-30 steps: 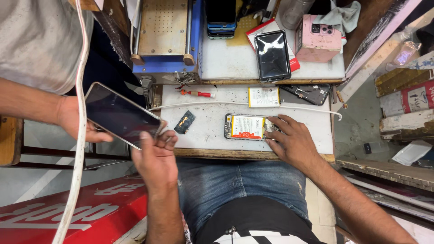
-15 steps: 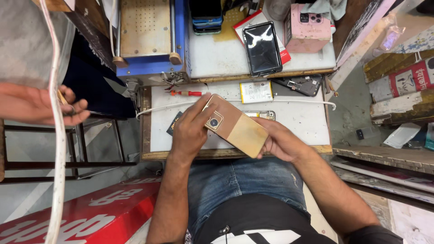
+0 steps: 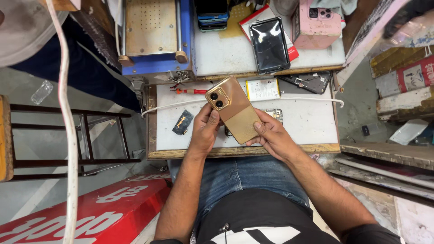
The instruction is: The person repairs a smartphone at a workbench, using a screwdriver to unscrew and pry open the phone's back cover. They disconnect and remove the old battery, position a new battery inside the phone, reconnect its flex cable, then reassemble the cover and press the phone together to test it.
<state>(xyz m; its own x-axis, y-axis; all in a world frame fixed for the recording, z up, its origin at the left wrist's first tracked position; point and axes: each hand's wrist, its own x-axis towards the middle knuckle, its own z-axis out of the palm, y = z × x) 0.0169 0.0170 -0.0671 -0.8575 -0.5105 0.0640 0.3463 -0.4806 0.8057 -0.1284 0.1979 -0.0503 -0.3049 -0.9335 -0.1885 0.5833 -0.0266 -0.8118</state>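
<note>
A gold smartphone is held back-side up, its twin camera lenses toward the far left, over a small white work board. My left hand grips its left edge. My right hand holds its lower right end, thumb on the back. Under the phone lies an opened phone body, mostly hidden. A white battery lies just beyond the phone, and a white cable runs across the board.
A red screwdriver and a small black tag lie on the board's left. Behind are a blue-framed machine, a black phone, a pink box and a dark phone frame. A metal stool stands left.
Another person at the left handed over the phone; my left hand took it and swung it right over the board. Now both my hands hold it, back up, and that person's hands are gone.
</note>
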